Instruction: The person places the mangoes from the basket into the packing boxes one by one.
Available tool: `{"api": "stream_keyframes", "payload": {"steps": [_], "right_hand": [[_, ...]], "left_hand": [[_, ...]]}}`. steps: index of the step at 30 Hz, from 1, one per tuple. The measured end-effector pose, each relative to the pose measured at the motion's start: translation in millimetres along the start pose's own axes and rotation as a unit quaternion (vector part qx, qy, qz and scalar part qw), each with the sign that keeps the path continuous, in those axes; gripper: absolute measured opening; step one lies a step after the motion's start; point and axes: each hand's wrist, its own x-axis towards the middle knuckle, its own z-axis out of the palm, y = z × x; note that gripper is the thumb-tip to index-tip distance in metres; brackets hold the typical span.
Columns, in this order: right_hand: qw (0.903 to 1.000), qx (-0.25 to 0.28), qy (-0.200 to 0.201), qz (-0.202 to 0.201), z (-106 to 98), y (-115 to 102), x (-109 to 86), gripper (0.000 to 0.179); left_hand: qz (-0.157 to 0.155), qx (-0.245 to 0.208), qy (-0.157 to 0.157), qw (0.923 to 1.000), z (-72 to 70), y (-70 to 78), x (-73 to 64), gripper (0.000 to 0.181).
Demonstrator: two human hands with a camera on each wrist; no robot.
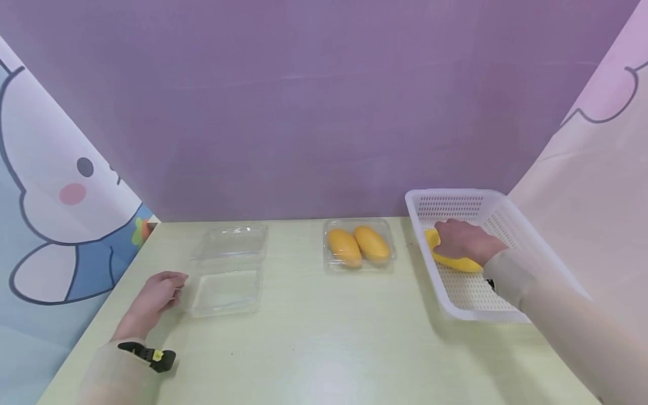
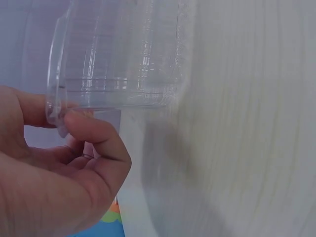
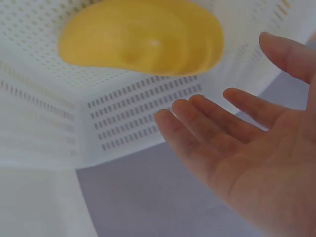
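My left hand (image 1: pixel 158 295) pinches the rim of a clear plastic clamshell box (image 2: pixel 118 59) between thumb and finger at its left edge. In the head view this clamshell box (image 1: pixel 228 289) stands open, its lid laid back toward the wall. My right hand (image 1: pixel 468 242) is inside a white perforated basket (image 1: pixel 445 301), close above yellow mangoes (image 1: pixel 458 263), partly hidden by the hand. The right wrist view shows the right hand (image 3: pixel 237 143) with fingers spread and extended, apart from the yellow mangoes (image 3: pixel 143 39).
A second clear clamshell box (image 1: pixel 359 269) with two orange-yellow mangoes (image 1: pixel 372 243) in it sits near the table's back edge, between the hands. A purple wall (image 1: pixel 304 112) rises behind the pale table (image 1: pixel 314 337). Printed cartoon panels (image 1: pixel 61 225) flank both sides.
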Motion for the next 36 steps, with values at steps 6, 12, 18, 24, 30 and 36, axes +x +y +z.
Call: {"api": "stream_keyframes", "payload": {"steps": [6, 12, 18, 24, 30, 36], "right_hand": [[0.9963, 0.074, -0.041, 0.014, 0.6, 9.4, 3.6, 0.072], [0.9952, 0.088, -0.043, 0.001, 5.4, 14.9, 9.0, 0.069], [0.9967, 0.076, -0.029, -0.006, 10.8, 23.5, 14.3, 0.070], [0.9944, 0.085, -0.056, 0.028, 15.3, 33.1, 14.9, 0.088], [0.9876, 0.106, -0.100, 0.058, 23.0, 43.4, 11.8, 0.099], [0.9831, 0.112, -0.131, 0.061, 27.0, 46.3, 7.9, 0.105]], "left_hand": [[0.004, -0.006, -0.002, 1.0000, 6.6, 1.6, 1.1, 0.050], [0.013, -0.012, -0.006, 0.9998, 14.4, 1.5, 2.0, 0.048], [0.018, -0.031, 0.000, 0.9994, 24.2, 4.1, -0.4, 0.042], [0.028, -0.034, 0.005, 0.9990, 36.0, 9.4, -3.0, 0.040], [0.023, -0.046, 0.007, 0.9987, 46.3, 11.8, -5.9, 0.037], [0.028, -0.058, 0.005, 0.9979, 52.3, 12.2, -7.8, 0.036]]}}
